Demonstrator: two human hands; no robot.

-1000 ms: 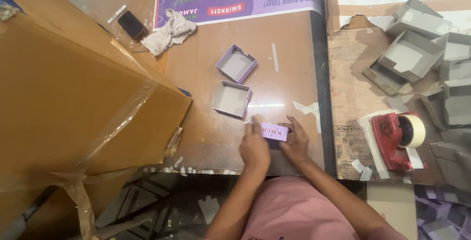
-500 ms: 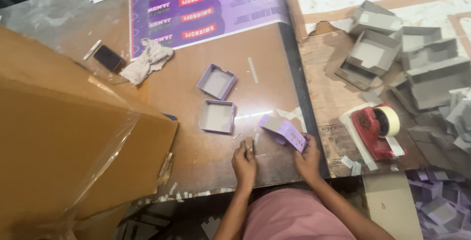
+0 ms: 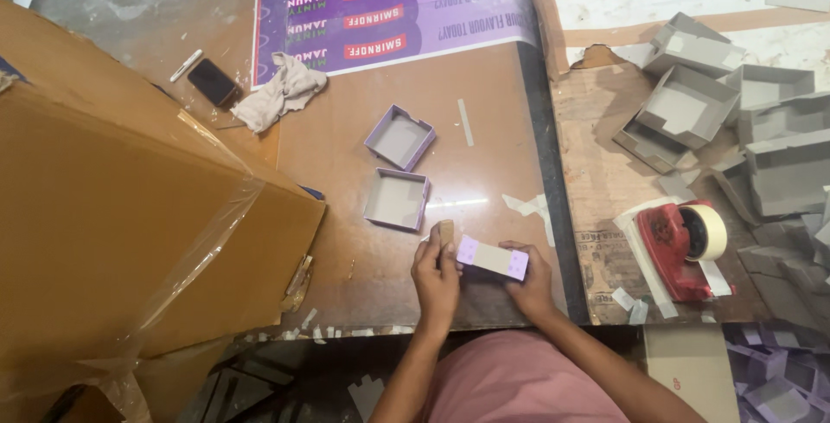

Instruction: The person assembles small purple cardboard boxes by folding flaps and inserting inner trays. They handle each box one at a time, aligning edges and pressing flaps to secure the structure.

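Cardboard blank, grey with purple corners, lies flat near the table's near edge, held between both hands. The left hand pinches its left end, thumb and fingers also holding a small tan piece upright there; the right hand curls its fingers over the right end. By the look of it, folding has barely begun: the blank lies flat, while two finished purple trays sit just beyond it. Many grey folded boxes are heaped far right, beside a red tape dispenser. A large brown carton crowds the left, so open room is mainly the bare tabletop between trays and blank.
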